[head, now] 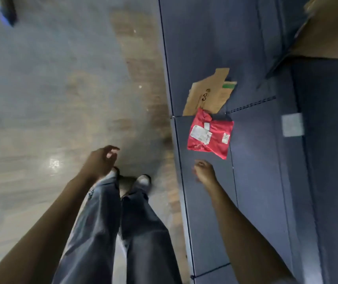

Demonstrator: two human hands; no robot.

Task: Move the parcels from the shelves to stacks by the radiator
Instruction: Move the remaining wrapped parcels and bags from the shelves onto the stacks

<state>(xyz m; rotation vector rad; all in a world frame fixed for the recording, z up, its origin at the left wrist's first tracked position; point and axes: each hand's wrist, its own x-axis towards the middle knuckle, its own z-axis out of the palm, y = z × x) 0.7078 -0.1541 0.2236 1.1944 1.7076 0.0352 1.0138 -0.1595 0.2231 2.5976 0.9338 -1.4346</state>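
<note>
A red plastic parcel (210, 133) with white labels lies flat on the low dark blue shelf (205, 201) at my right. A flat brown cardboard parcel (207, 93) lies just beyond it, touching its far edge. My right hand (204, 171) hovers over the shelf a little short of the red parcel, fingers loosely curled, holding nothing. My left hand (100, 162) hangs over the floor in front of my legs, fingers relaxed and empty.
The shelf's front edge (181, 181) runs from near to far beside my feet (141, 180). A large brown cardboard box (328, 35) stands at the far right of the shelf. Grey and wood-toned floor (51, 99) spreads to the left. A dark object (6, 11) sits at top left.
</note>
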